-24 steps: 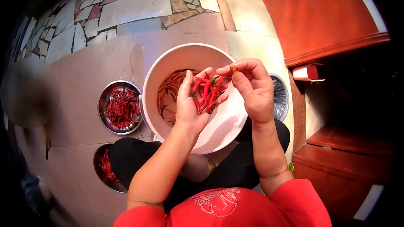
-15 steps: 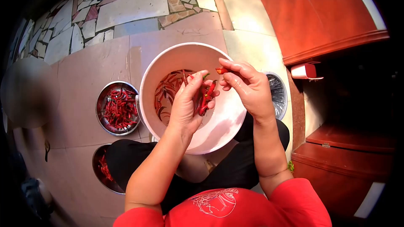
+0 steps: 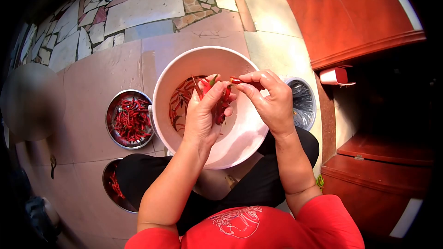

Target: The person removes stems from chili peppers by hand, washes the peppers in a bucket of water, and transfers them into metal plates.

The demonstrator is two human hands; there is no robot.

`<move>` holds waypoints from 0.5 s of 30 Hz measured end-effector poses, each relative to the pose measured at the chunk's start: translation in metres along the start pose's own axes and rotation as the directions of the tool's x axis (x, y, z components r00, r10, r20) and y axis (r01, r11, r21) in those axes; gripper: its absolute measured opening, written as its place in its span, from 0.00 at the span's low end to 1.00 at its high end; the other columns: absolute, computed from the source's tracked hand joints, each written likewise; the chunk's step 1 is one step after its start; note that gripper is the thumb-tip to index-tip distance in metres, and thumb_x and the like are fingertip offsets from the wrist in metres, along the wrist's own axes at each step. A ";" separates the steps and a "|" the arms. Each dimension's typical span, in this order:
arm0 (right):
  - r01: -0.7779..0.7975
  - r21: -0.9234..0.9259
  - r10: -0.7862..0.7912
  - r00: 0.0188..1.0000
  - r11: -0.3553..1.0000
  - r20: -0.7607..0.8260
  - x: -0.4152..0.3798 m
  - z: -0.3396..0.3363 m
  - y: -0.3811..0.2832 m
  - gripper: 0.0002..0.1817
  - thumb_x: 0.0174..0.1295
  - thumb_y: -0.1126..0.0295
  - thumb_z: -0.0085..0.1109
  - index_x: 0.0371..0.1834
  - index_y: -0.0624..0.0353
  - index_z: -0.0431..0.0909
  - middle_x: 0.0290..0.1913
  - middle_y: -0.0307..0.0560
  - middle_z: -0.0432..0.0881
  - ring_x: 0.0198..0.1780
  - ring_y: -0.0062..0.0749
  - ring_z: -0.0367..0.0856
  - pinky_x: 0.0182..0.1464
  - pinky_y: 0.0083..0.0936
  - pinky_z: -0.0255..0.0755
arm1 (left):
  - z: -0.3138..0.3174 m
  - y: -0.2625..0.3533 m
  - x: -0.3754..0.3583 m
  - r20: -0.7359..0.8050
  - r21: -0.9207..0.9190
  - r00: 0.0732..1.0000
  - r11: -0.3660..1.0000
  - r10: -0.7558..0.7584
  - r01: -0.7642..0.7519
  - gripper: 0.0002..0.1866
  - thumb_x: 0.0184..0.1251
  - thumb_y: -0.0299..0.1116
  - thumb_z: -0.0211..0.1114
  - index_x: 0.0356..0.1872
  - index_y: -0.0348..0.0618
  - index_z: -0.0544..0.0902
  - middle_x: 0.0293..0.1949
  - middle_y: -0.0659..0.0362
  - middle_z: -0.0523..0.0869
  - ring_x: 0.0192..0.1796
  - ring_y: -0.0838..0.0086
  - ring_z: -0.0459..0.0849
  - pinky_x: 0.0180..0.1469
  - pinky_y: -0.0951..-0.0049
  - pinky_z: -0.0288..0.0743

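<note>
On the tiled floor [image 3: 83, 124], a round, pale, smooth-walled bucket [image 3: 244, 140] contains slender red chilies [image 3: 177, 106], a shiny metal bowl [image 3: 133, 147] just beside its left edge. Over the bucket, the fingers of the left hand [image 3: 202, 115] curl around a glossy bunch [image 3: 222, 105]; those of the right hand [image 3: 275, 103] pinch one chili [image 3: 236, 80].

Red panel [image 3: 350, 14]: bore a pale strip [image 3: 402, 0] along its right edge.
Patchwork paving [image 3: 144, 9]: lay left of the red panel, irregular and mostly pale.
Container [image 3: 333, 76]: red and white, sat just below the red panel.
Red ledge [image 3: 378, 175]: stood well below the red panel.
Round shape [image 3: 32, 101]: appeared far left of the red panel, blurred.
</note>
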State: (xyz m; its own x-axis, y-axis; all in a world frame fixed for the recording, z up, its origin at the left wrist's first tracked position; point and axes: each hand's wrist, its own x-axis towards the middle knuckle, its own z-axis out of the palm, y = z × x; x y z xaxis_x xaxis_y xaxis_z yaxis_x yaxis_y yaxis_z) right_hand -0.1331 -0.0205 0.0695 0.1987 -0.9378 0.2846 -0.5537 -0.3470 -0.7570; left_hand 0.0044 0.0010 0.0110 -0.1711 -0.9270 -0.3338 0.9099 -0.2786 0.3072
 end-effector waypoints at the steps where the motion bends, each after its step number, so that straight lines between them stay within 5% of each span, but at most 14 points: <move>1: 0.006 0.012 -0.005 1.000 1.000 -0.014 0.000 0.001 0.001 0.07 0.54 0.80 0.63 0.36 0.63 0.81 0.33 0.47 0.82 0.35 0.32 0.83 0.38 0.23 0.77 | 0.000 0.000 0.000 -0.002 0.000 1.000 1.000 0.001 -0.001 0.19 0.62 0.31 0.66 0.51 0.41 0.70 0.36 0.58 0.82 0.35 0.72 0.82 0.24 0.78 0.70; 8: 0.095 0.012 -0.095 0.995 0.995 0.032 -0.004 0.014 0.006 0.07 0.54 0.81 0.61 0.37 0.63 0.81 0.33 0.48 0.81 0.35 0.34 0.82 0.38 0.24 0.76 | -0.003 0.000 0.003 0.001 0.044 0.999 0.998 0.034 -0.034 0.15 0.61 0.25 0.65 0.47 0.43 0.71 0.36 0.59 0.78 0.34 0.75 0.80 0.23 0.80 0.69; 15: -0.051 0.043 0.046 0.993 0.998 0.109 -0.005 0.006 0.010 0.05 0.56 0.78 0.62 0.36 0.64 0.80 0.33 0.46 0.81 0.33 0.27 0.81 0.37 0.21 0.75 | -0.001 0.007 0.002 -0.009 0.186 1.000 0.983 0.017 -0.016 0.15 0.61 0.25 0.65 0.47 0.42 0.71 0.33 0.58 0.78 0.30 0.75 0.79 0.22 0.80 0.69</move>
State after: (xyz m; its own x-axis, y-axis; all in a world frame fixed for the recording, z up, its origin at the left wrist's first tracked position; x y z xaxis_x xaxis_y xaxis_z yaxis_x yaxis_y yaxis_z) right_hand -0.1346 -0.0198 0.0572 0.2604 -0.9479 0.1837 -0.5275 -0.2990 -0.7952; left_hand 0.0108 -0.0027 0.0119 -0.1520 -0.9295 -0.3361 0.8266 -0.3059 0.4723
